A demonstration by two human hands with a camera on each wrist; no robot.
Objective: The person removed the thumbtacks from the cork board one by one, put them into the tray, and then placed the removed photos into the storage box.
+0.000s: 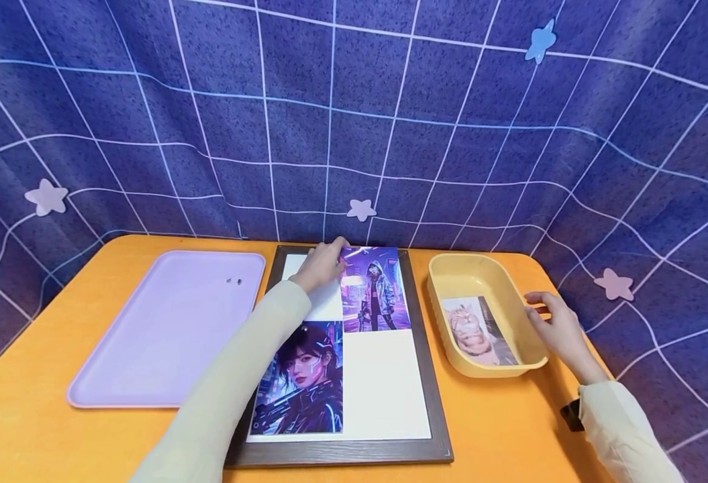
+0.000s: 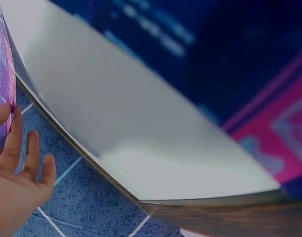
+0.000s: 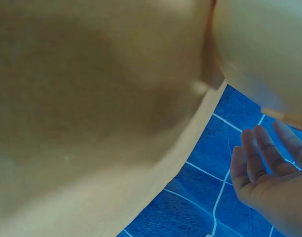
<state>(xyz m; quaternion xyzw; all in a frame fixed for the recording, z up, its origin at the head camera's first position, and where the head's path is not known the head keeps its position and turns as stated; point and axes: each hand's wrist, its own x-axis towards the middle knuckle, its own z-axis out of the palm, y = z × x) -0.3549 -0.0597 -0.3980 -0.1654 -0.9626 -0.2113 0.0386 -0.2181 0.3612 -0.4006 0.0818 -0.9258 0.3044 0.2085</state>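
Note:
My left hand (image 1: pixel 322 265) reaches over the far part of a dark picture frame (image 1: pixel 341 454) with a white backing. Its thumb and a finger pinch the upper left edge of a purple picture card (image 1: pixel 374 298) of a hooded figure, which lies in the far right quarter. The left wrist view shows the pinched card (image 2: pixel 2 64) at the edge, the other fingers spread. A second picture card (image 1: pixel 305 382), a dark-haired portrait, covers the near left quarter. Beside the right rim of a yellow tub (image 1: pixel 525 329) hovers my right hand (image 1: pixel 555 329), holding nothing, fingers loosely bent.
Inside the tub lie cat pictures (image 1: pixel 471 332), the top one covering part of another. To the left of the frame is a lilac tray (image 1: pixel 166 329) with two small dark objects (image 1: pixel 233 282) on it. A blue gridded curtain (image 1: pixel 305 121) hangs behind the orange table (image 1: pixel 21 402).

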